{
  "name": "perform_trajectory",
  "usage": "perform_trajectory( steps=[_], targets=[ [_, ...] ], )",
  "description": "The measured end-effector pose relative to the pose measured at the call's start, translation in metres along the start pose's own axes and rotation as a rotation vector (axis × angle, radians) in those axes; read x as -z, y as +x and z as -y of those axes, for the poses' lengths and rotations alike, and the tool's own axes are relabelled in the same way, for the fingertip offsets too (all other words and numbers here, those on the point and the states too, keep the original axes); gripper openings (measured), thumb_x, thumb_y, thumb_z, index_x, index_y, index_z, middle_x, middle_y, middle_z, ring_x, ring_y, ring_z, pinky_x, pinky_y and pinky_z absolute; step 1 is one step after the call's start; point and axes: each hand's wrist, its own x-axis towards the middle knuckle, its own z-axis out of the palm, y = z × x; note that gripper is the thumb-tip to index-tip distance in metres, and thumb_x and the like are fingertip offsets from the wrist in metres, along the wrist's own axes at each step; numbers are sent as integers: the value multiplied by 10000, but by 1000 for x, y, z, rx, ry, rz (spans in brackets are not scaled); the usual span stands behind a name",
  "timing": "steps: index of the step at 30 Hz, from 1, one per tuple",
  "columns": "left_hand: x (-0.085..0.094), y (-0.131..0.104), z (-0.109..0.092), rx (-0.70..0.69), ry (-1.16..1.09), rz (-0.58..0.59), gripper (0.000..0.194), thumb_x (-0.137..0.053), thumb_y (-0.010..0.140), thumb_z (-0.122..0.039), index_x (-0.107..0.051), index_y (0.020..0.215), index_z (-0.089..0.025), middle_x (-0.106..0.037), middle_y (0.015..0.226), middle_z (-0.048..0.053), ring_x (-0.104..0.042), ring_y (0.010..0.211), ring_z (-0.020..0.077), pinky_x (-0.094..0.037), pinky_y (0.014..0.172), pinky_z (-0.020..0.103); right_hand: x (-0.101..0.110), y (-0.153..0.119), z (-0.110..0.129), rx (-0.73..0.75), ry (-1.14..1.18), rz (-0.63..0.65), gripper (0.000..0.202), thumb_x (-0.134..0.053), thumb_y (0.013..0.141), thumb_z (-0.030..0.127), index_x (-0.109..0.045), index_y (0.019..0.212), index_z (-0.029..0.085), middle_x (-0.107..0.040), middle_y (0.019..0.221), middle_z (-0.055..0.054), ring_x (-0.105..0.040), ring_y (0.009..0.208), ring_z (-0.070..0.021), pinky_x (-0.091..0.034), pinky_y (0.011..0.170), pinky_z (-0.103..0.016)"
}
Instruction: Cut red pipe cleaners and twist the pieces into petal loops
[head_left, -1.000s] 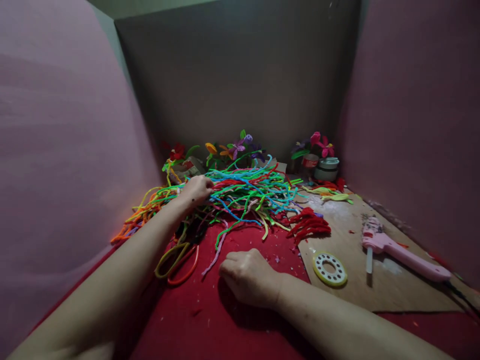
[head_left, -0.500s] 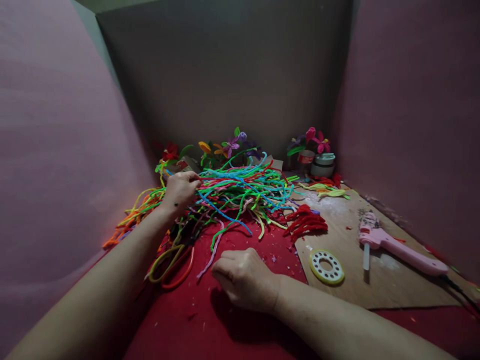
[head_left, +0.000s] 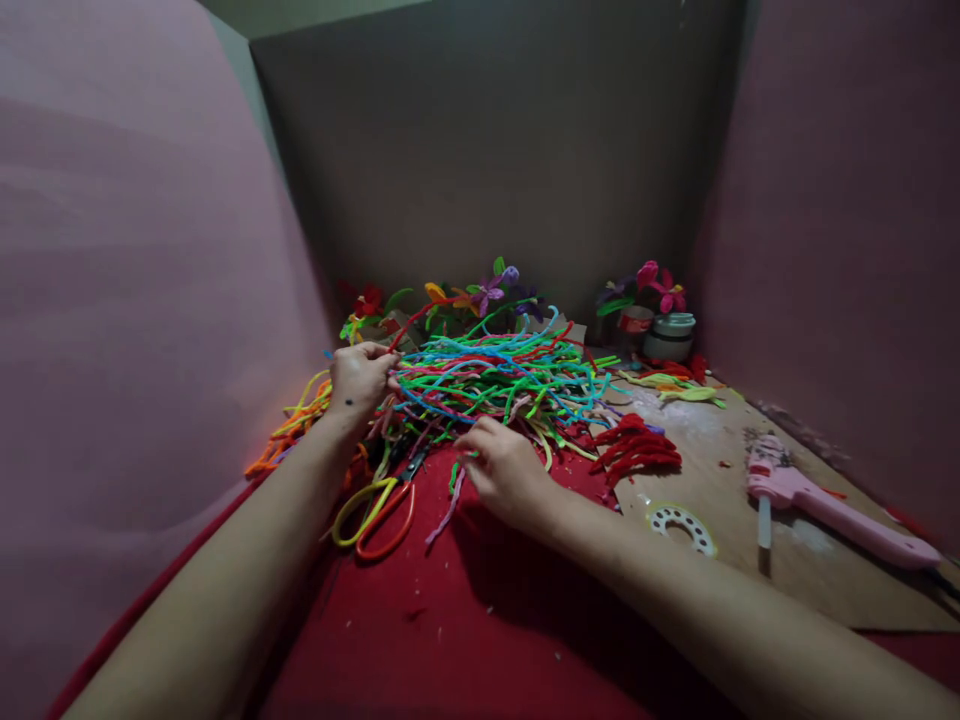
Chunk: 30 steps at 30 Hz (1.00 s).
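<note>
The left hand [head_left: 357, 380] pinches a raised red pipe cleaner [head_left: 414, 322], seemingly to clear the pile [head_left: 499, 375] alongside; the right hand [head_left: 508, 475] has an unclear hold.

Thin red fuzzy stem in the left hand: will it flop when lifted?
The thin red fuzzy stem is probably fairly stiff: it juts up from the left hand without drooping. Being slender, it looks light. Its fuzz might snag the tangled multicoloured stems.

Looks like a cramped handicraft nook, home or workshop unclear. Hemmed by pink walls [head_left: 135, 250] at nine and three; heaped with chenille stems [head_left: 495, 375] dead centre; stocked with scissors [head_left: 407, 474] at seven, hot-glue gun [head_left: 825, 508] at four, chenille flowers [head_left: 489, 292] at twelve.
</note>
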Motion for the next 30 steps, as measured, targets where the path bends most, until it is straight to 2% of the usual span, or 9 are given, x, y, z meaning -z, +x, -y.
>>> perform_trajectory(
  steps=[2,6,9,11,17,20,24,25,30],
  targets=[
    [-2,-7,-1,-34,-54,-8,252,-500,690,-308,-605,836,-133,-568,529,-19,-505,416,97,-383,413,197,2,22,2,-127,177,-87,126,-519,784,182,-603,877,163,-590,822,-43,-543,747,-131,-432,703,-260],
    [-9,-30,1,-276,-87,87,245,-503,740,-353,-616,839,-161,-582,577,-8,-507,461,102,-398,465,211,3,55,5,-488,738,-171,306,-471,811,393,-524,982,144,-554,636,22,-430,402,-66,-365,395,-202],
    [-15,-44,6,-584,148,232,228,-459,800,-331,-638,807,-189,-641,764,36,-570,688,131,-421,644,224,3,64,6,-485,986,-257,267,-470,804,403,-537,803,144,-489,506,58,-385,332,-47,-313,331,-171],
    [-17,-48,10,-637,298,280,252,-414,829,-307,-644,821,-203,-650,838,49,-572,784,145,-404,704,229,7,63,6,-483,1034,-350,259,-483,797,385,-527,708,145,-469,461,64,-382,320,-41,-322,325,-161],
    [-12,-37,23,-486,313,244,193,-479,770,-282,-657,773,-205,-671,790,31,-588,740,156,-408,701,243,57,46,4,-427,1021,-621,224,-469,817,318,-515,675,152,-519,491,39,-418,334,-54,-338,329,-180],
    [-8,-32,24,-356,256,175,216,-485,750,-294,-661,813,-187,-671,724,28,-585,628,147,-428,645,252,81,33,2,-372,1069,-601,205,-486,814,319,-512,685,161,-516,506,36,-444,373,-62,-353,370,-193],
    [-5,-47,4,-226,144,159,293,-479,751,-303,-629,961,-162,-644,658,10,-483,410,90,-397,467,228,85,16,-1,-434,1222,-555,196,-461,829,276,-514,677,165,-518,531,30,-429,391,-58,-349,386,-195],
    [-5,-55,-3,-192,97,185,289,-485,756,-312,-625,954,-156,-633,640,9,-458,391,78,-374,432,215,83,12,-2,-458,1279,-554,194,-453,832,260,-516,675,164,-517,533,29,-431,397,-59,-352,391,-195],
    [-14,-98,-33,282,-639,714,345,-566,746,-425,-598,959,-156,-640,919,94,-480,462,57,-298,355,173,70,1,-9,-456,1477,-512,164,-485,812,200,-547,665,162,-532,525,24,-447,418,-64,-369,413,-195]
  ],
)
